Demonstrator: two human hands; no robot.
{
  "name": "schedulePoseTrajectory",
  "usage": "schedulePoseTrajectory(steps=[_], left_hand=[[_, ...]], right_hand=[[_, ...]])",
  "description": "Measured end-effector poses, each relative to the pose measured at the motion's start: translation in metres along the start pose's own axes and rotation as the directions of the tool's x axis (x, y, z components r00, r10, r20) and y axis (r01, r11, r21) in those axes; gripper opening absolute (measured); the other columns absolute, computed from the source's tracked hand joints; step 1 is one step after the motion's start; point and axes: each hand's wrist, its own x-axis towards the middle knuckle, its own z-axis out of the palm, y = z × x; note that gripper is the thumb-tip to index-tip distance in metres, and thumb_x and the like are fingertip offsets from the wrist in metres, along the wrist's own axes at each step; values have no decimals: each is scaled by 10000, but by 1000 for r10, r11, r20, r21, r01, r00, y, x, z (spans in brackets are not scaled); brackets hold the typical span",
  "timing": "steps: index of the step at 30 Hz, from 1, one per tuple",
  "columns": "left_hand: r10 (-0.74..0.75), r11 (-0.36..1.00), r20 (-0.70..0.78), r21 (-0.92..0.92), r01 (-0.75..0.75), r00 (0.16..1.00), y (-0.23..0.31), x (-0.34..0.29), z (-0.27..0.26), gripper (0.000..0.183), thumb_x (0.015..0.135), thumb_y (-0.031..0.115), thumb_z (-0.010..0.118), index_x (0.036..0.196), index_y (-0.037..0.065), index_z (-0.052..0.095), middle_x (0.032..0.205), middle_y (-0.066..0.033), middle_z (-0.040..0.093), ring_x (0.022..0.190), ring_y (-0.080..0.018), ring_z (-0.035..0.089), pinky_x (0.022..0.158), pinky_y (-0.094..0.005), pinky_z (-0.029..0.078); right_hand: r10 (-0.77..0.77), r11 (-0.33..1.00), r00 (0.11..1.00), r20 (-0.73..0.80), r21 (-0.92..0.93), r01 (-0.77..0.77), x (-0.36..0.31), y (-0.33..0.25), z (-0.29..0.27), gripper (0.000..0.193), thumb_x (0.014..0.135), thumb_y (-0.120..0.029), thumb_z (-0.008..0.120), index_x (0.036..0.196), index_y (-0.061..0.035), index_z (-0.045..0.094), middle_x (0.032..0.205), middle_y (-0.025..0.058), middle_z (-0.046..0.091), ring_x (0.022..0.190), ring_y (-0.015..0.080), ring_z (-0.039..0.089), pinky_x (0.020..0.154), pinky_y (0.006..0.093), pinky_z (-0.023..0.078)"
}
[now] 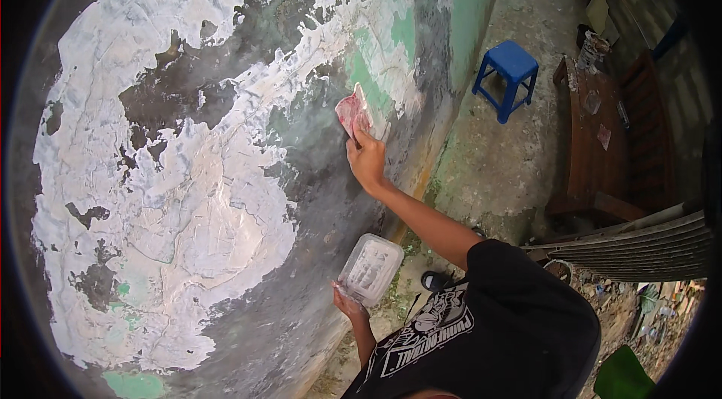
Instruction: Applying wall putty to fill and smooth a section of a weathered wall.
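My right hand [367,163] grips a flat reddish putty scraper [350,115]. The scraper's white-smeared edge lies against the wall [316,166], beside a green painted patch. Lower down, my left hand [351,303] holds a clear plastic tub [371,270] by its edge, close to the wall. White paste coats the inside of the tub. White smears also show on the left fingers. Across the wall, rough white putty [218,226] spreads in broad uneven patches, with dark grey and green surface between them.
A blue plastic stool [510,72] stands on the concrete path [492,166]. Farther right is a brown wooden bench [594,136] with small items on it. A ribbed grey panel [639,248] lies beside rubble [662,316]. My sandalled foot [434,280] shows near the wall's base.
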Motion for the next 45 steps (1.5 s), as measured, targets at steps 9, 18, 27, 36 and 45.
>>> schedulePoseTrajectory(steps=[9, 18, 27, 36, 45], left_hand=[[-12, 1000, -54, -12, 11, 998, 4, -6, 33, 471, 1011, 422, 440, 1106, -20, 570, 1007, -129, 631, 909, -231, 638, 820, -367, 528], [37, 999, 73, -21, -36, 997, 56, -7, 118, 435, 1008, 426, 468, 944, 28, 630, 854, -27, 638, 727, -104, 584, 675, -266, 496], [21, 999, 69, 42, -24, 997, 40, 5, 143, 440, 980, 465, 504, 942, 52, 651, 832, -13, 630, 734, -99, 594, 671, -256, 503], [46, 996, 49, 80, -50, 998, 45, -8, 167, 432, 976, 463, 516, 953, 53, 646, 859, -15, 629, 753, -102, 577, 676, -289, 497], [124, 990, -130, -46, -131, 984, 37, -15, 161, 438, 977, 434, 532, 906, 24, 669, 781, -18, 631, 665, -101, 567, 611, -268, 491]], right_hand=[[-236, 967, 845, 479, 206, 153, -101, 6, -57, 398, 787, 7, 628, 1182, 45, 600, 977, 279, 636, 825, 396, 656, 684, 394, 523], [-258, 858, 246, 934, 105, 502, -52, -11, -142, 262, 778, -59, 650, 1040, -54, 660, 793, 185, 661, 748, 371, 661, 643, 448, 500], [-254, 517, -22, 967, 155, 842, -48, -12, -165, 256, 765, -71, 607, 1010, -126, 658, 815, 104, 688, 774, 323, 685, 644, 446, 518], [-233, 827, 190, 954, 91, 555, 16, -39, -181, 264, 833, -9, 624, 1083, -77, 670, 979, 119, 713, 782, 272, 690, 692, 360, 526], [-248, 920, 962, 118, 339, 195, 68, -4, -125, 275, 900, -3, 585, 1167, 55, 618, 866, 184, 693, 727, 103, 624, 684, 262, 496]])
